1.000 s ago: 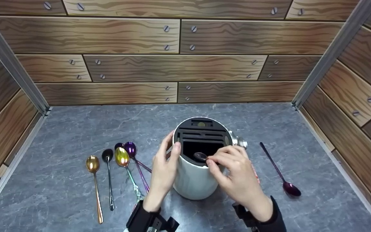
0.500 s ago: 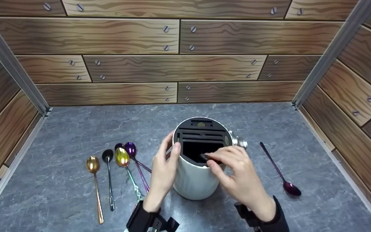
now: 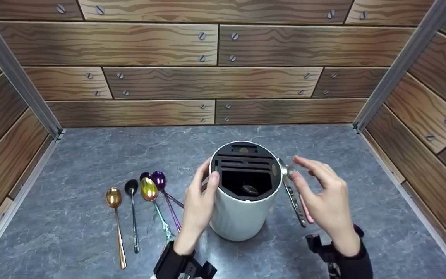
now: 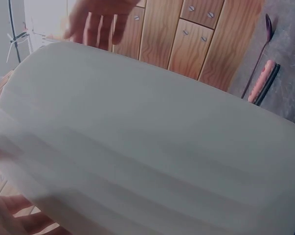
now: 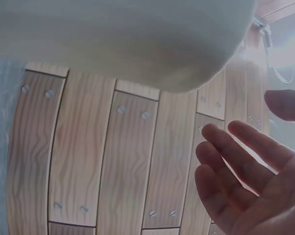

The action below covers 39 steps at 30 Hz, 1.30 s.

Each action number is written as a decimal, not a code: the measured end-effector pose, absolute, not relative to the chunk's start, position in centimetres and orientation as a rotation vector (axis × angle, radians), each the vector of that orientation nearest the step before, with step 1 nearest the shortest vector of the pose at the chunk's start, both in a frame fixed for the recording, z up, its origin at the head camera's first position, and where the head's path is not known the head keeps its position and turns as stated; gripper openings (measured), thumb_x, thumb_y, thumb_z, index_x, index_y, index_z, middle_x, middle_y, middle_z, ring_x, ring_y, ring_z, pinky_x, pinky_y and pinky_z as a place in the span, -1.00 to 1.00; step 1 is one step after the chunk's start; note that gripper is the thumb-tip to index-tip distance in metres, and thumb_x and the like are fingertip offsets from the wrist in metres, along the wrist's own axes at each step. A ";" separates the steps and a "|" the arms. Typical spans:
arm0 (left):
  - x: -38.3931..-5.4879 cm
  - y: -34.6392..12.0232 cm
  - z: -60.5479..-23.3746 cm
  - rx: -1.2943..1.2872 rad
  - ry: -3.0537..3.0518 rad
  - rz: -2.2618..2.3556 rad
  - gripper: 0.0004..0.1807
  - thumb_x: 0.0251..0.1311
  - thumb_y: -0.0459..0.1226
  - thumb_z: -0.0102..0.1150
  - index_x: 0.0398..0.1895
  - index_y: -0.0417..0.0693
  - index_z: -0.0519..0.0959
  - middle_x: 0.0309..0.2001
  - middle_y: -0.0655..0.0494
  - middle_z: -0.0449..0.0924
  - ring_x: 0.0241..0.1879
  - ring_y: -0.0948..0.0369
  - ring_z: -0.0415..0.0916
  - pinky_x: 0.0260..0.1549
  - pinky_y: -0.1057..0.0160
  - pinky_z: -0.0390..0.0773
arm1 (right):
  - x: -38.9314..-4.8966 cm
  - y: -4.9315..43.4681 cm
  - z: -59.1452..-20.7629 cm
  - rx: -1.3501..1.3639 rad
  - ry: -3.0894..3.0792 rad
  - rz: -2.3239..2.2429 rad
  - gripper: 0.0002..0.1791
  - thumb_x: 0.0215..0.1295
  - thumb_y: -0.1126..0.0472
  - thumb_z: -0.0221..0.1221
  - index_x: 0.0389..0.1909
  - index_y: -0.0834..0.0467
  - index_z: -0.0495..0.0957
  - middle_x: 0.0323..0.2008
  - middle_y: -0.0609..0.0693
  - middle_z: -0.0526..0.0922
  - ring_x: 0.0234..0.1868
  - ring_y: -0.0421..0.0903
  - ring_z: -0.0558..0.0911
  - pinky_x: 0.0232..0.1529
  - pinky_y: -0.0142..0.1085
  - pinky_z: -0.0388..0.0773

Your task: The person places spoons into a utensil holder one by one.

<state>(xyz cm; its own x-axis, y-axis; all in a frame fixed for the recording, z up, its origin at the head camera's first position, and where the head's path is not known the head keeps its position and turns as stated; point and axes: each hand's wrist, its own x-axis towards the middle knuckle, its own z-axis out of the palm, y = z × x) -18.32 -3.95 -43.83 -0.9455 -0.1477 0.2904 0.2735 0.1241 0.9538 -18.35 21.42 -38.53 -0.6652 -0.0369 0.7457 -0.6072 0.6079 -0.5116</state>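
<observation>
A white round utensil holder (image 3: 238,221) with a black slotted insert stands upright in the head view. My left hand (image 3: 199,205) grips its left side, thumb at the rim and fingers around the far side. Inside the large front compartment, the dark bowl of a spoon (image 3: 250,190) shows below the rim; its handle is hidden. My right hand (image 3: 325,195) is apart from the holder, to its right, fingers spread and holding nothing. In the right wrist view its fingers (image 5: 235,166) are loosely extended beside the holder's wall (image 5: 137,44).
Left of the holder lie a gold spoon (image 3: 114,198), a black spoon (image 3: 131,187), a yellow-bowled spoon (image 3: 149,189) and purple spoons (image 3: 159,179). Beside its right wall lie a silver spoon (image 3: 295,203) and a pink-handled piece (image 3: 306,211). Wood-patterned walls (image 3: 130,112) surround the grey surface.
My right hand has let go of the dark spoon, which has dropped lower into the front compartment. That hand has moved right, away from the rim. The left hand keeps its grip.
</observation>
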 end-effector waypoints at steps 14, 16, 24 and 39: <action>-18.4 -4.0 -43.9 -0.106 -2.102 -1.880 -0.50 0.60 -0.17 0.01 0.51 -0.09 0.42 0.39 -0.11 0.59 0.43 -0.05 0.51 0.42 -0.08 0.56 | -22.1 23.2 -41.8 0.308 -2.522 0.857 -0.66 0.35 0.24 0.36 0.11 0.26 0.72 0.02 0.19 0.82 0.07 0.19 0.75 0.06 -0.02 0.64; -18.4 -4.1 -43.9 -0.110 -2.102 -1.882 -0.50 0.60 -0.17 0.01 0.51 -0.10 0.42 0.39 -0.11 0.59 0.44 -0.05 0.50 0.43 -0.09 0.56 | -22.5 23.4 -42.3 0.294 -2.563 0.850 -0.65 0.35 0.23 0.37 0.10 0.28 0.72 0.00 0.22 0.81 0.06 0.22 0.75 0.07 0.13 0.63; -18.4 -3.8 -43.8 -0.108 -2.106 -1.874 -0.50 0.59 -0.17 0.02 0.50 -0.09 0.43 0.38 -0.11 0.60 0.43 -0.05 0.51 0.41 -0.10 0.57 | -24.1 24.3 -44.4 0.246 -2.717 0.839 -0.65 0.40 0.17 0.33 0.10 0.27 0.71 0.00 0.27 0.81 0.06 0.25 0.76 0.15 0.20 0.62; -18.4 -3.9 -43.9 -0.119 -2.111 -1.858 -0.50 0.60 -0.15 0.00 0.51 -0.06 0.43 0.38 -0.07 0.60 0.42 -0.02 0.51 0.41 -0.14 0.55 | -30.0 25.7 -47.1 0.251 -3.029 0.536 -0.76 0.24 0.11 0.28 -0.56 0.12 0.62 -0.59 0.00 0.59 -0.46 0.05 0.59 -0.45 -0.08 0.46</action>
<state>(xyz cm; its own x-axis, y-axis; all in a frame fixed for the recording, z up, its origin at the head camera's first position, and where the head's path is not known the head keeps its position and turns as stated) -18.36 -3.89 -43.89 -0.9434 -0.1502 0.2955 0.2740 0.1482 0.9502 -29.99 25.73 -47.09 -0.9852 -0.1501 0.0822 -0.1692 0.9265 -0.3361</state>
